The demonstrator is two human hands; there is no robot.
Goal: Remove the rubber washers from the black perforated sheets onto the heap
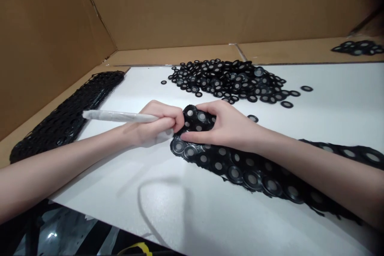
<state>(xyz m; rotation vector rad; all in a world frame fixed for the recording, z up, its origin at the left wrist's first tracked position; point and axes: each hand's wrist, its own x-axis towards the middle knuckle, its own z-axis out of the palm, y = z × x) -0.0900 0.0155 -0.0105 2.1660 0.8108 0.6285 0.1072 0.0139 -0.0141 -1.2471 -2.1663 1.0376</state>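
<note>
1 black ring sheet (211,163) lay on bench (120,192), right hand (231,125) clamped on its left end. Left hand (153,123) closed round 1 white pen-like tool (120,116). Beyond sat 1 loose ring (255,121), then 1 ring heap (225,78), too overlapped to count.

On the board (120,192), I see the disc strip (211,161) reach from between the left hand (154,124) and right hand (226,124) rightward beneath the right forearm (315,168); behind it lies the loose ring pile (228,80), at far left the mesh bundle (69,116), at far right a ring cluster (357,48), behind all the cardboard wall (222,8)
</note>
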